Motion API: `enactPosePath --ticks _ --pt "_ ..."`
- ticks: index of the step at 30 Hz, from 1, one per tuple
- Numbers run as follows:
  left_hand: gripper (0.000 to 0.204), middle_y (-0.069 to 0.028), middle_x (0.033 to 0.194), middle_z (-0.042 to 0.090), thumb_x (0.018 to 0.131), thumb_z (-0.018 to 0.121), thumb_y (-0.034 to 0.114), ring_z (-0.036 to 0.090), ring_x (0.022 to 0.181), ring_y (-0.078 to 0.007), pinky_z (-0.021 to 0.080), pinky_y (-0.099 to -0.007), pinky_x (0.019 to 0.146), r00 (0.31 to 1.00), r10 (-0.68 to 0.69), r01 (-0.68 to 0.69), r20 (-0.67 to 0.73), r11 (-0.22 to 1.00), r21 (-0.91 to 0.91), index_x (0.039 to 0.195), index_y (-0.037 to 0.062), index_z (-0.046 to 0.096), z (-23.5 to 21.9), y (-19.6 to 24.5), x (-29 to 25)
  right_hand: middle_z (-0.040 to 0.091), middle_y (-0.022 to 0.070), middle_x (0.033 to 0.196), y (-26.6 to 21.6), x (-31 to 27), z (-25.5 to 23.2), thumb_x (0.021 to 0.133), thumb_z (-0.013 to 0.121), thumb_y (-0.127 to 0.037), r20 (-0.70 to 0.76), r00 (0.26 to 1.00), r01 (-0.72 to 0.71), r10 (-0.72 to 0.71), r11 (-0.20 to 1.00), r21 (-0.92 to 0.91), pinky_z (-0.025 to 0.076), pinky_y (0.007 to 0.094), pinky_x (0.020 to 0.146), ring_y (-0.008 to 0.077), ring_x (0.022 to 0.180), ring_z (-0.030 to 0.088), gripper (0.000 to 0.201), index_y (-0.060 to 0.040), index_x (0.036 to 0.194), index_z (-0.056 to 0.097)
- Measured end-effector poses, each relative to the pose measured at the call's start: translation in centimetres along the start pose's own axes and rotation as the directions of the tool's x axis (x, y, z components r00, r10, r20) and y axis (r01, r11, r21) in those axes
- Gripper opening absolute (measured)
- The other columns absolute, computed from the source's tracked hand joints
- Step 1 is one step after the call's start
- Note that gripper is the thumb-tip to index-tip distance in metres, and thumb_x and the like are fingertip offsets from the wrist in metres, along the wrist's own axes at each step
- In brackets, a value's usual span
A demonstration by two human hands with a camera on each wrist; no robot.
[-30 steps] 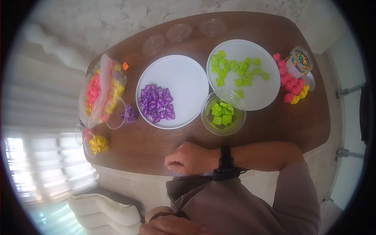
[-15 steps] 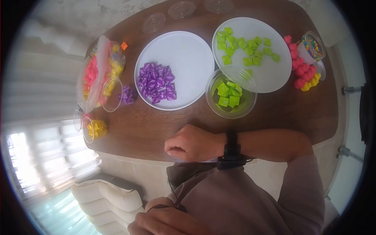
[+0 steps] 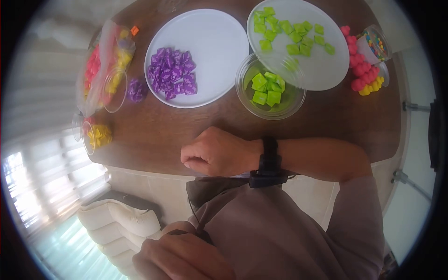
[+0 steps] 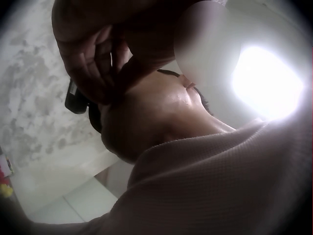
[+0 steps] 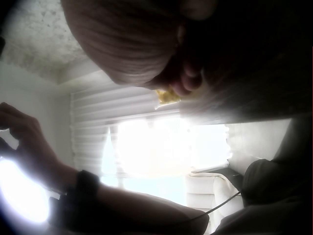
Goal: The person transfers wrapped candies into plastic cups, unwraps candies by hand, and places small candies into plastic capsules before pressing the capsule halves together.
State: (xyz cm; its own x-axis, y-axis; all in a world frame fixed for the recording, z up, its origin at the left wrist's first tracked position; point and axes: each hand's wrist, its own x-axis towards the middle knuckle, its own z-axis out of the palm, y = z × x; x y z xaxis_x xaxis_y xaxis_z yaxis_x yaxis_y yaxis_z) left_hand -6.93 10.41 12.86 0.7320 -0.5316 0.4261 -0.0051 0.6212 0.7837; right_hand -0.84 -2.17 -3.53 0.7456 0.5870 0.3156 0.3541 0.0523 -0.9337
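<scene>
My right hand [image 3: 219, 151] rests near the front edge of the wooden table [image 3: 144, 142], its fingers loosely curled and holding nothing visible. My left hand [image 4: 93, 54] is raised to the person's face in the left wrist view, fingers bent and fingertips close at the skin; nothing shows in it. Beyond the right hand stands a clear tub [image 3: 242, 100] with green wrapped candies [image 3: 268, 88]. A white plate [image 3: 214, 42] bears a heap of purple wrapped candies [image 3: 170, 72]. Another white plate [image 3: 326, 77] carries scattered green candies [image 3: 294, 35].
At the left lie a plastic bag [image 3: 109, 60] of pink and yellow pieces, a tipped tub [image 3: 116, 100] by purple candies [image 3: 136, 91], and yellow candies [image 3: 100, 135]. Pink pieces [image 3: 359, 70] and a tub of colourful bits [image 3: 373, 44] sit at the right. A cream chair [image 3: 123, 224] stands behind.
The head view has tilted down, so the table appears higher and its far lids have mostly left the frame. The right hand stays resting at the edge; the left stays raised near the body.
</scene>
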Motion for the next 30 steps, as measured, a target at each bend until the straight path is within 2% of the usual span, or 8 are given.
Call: enactPosePath --ticks 7,17,18,19,23,24,25,30 --pt "0.018 -0.0209 0.089 0.073 0.092 0.066 -0.001 0.068 0.077 -0.0326 0.058 -0.0362 0.063 0.994 -0.081 0.089 0.070 0.990 -0.110 0.074 -0.0032 0.068 -1.0 -0.1 0.2 0.069 0.0126 0.076 -0.2 0.1 -0.2 0.090 0.065 -0.011 0.016 1.000 -0.007 0.007 1.000 -0.013 0.052 0.0430 0.065 0.0338 0.071 0.067 0.007 -0.0049 0.090 0.067" --pt "0.022 -0.0183 0.080 0.072 0.091 0.069 0.002 0.067 0.066 -0.0296 0.055 -0.0352 0.054 0.992 -0.122 0.114 -0.031 0.977 -0.178 0.069 0.0001 0.068 0.5 -1.8 -0.7 0.068 0.0129 0.075 -0.2 0.1 -0.1 0.090 0.065 -0.010 0.022 0.999 -0.026 0.026 1.000 -0.012 0.052 0.0429 0.064 0.0340 0.070 0.067 0.006 -0.0045 0.090 0.068" --pt "0.020 -0.0179 0.079 0.072 0.090 0.070 0.002 0.066 0.065 -0.0292 0.055 -0.0354 0.053 0.942 0.255 -0.293 -0.221 0.943 -0.161 0.070 0.0008 0.068 2.0 -4.9 -1.1 0.068 0.0128 0.075 -0.1 0.1 -0.2 0.090 0.065 -0.010 0.019 0.999 -0.029 0.029 0.999 -0.020 0.052 0.0429 0.064 0.0340 0.070 0.067 0.006 -0.0045 0.090 0.068" --pt "0.019 -0.0175 0.079 0.072 0.090 0.072 0.003 0.066 0.063 -0.0288 0.054 -0.0355 0.051 0.721 0.575 -0.645 -0.386 0.761 -0.070 0.072 0.0015 0.068 3.0 -6.8 -1.1 0.068 0.0128 0.075 -0.1 0.0 -0.2 0.090 0.065 -0.010 0.020 0.999 -0.036 0.036 0.999 -0.024 0.052 0.0429 0.064 0.0340 0.070 0.067 0.006 -0.0045 0.090 0.068" --pt "0.015 -0.0174 0.078 0.072 0.089 0.074 0.002 0.066 0.063 -0.0284 0.054 -0.0356 0.051 0.616 0.670 -0.723 -0.415 0.689 0.039 0.076 0.0017 0.067 2.5 -6.0 0.5 0.068 0.0128 0.076 0.0 0.0 -0.1 0.090 0.065 -0.010 0.012 1.000 -0.017 0.018 0.999 -0.026 0.052 0.0428 0.064 0.0340 0.071 0.067 0.006 -0.0045 0.090 0.068" --pt "0.014 -0.0175 0.078 0.072 0.089 0.074 0.002 0.066 0.063 -0.0285 0.054 -0.0358 0.051 0.927 0.290 -0.320 -0.239 0.942 -0.098 0.076 0.0017 0.067 0.6 -2.4 -0.2 0.068 0.0128 0.076 0.0 0.0 -0.1 0.090 0.065 -0.010 0.004 1.000 -0.013 0.013 1.000 -0.019 0.052 0.0426 0.064 0.0340 0.071 0.067 0.006 -0.0045 0.090 0.068" --pt "0.014 -0.0177 0.079 0.072 0.089 0.074 0.002 0.066 0.063 -0.0285 0.054 -0.0360 0.050 0.984 -0.177 0.173 -0.014 0.976 -0.131 0.077 0.0017 0.066 -0.5 -0.4 -0.9 0.068 0.0128 0.076 0.0 0.1 0.0 0.090 0.065 -0.010 0.005 1.000 -0.014 0.014 1.000 -0.016 0.052 0.0426 0.064 0.0340 0.071 0.067 0.006 -0.0045 0.090 0.068" --pt "0.016 -0.0180 0.079 0.072 0.089 0.075 0.003 0.066 0.064 -0.0295 0.054 -0.0361 0.049 0.993 -0.118 0.117 0.003 0.983 -0.145 0.076 0.0014 0.064 -0.5 -0.8 -1.1 0.068 0.0128 0.075 -0.2 0.1 -0.2 0.090 0.065 -0.009 0.015 1.000 -0.026 0.026 1.000 0.001 0.052 0.0423 0.064 0.0336 0.071 0.067 0.006 -0.0043 0.089 0.068"
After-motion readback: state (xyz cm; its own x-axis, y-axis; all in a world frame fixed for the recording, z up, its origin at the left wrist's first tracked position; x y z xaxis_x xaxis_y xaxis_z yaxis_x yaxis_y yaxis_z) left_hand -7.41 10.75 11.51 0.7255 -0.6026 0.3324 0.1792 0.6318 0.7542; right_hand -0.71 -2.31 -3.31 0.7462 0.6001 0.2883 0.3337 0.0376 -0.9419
